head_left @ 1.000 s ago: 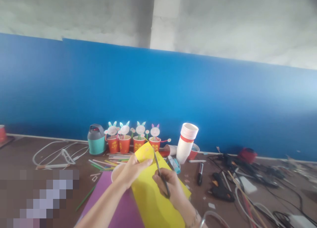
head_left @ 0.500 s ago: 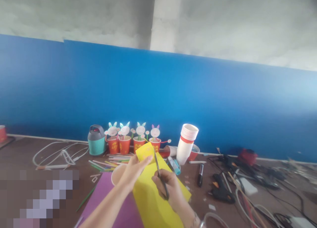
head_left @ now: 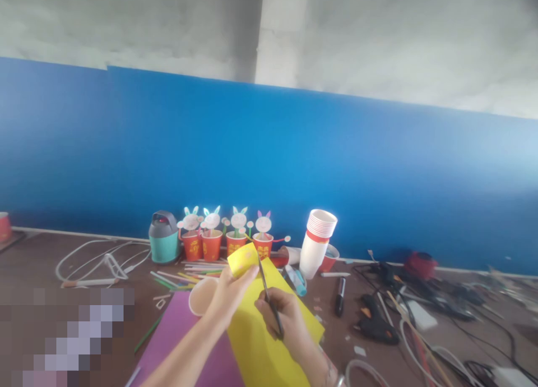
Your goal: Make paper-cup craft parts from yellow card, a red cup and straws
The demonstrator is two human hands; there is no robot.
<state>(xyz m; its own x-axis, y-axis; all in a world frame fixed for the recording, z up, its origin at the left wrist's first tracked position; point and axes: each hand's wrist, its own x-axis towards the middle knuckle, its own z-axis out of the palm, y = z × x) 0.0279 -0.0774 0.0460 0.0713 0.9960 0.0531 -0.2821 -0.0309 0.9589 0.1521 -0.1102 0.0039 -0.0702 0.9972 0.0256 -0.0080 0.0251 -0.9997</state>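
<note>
Fingers of the left hand (head_left: 229, 291) are clamped on a small yellow paper piece (head_left: 241, 259), held up in front of the cups; those of the right hand (head_left: 290, 317) are closed round the handles of dark scissors (head_left: 264, 283), blades at the piece's right edge. Whether blade and paper touch cannot be told. In descending size: a blue partition (head_left: 252, 151) backs the brown bench (head_left: 37, 258). On the bench, below the hands, lie a yellow sheet (head_left: 256, 342) and, to its left, a purple sheet (head_left: 176, 336). A stack of white cups (head_left: 313, 255) leans slightly at right; a turquoise container (head_left: 163, 247) stands at left. Between them, four red cups (head_left: 211, 248) bear rabbit figures. A dark marker (head_left: 340, 298) lies right of the stack.
</note>
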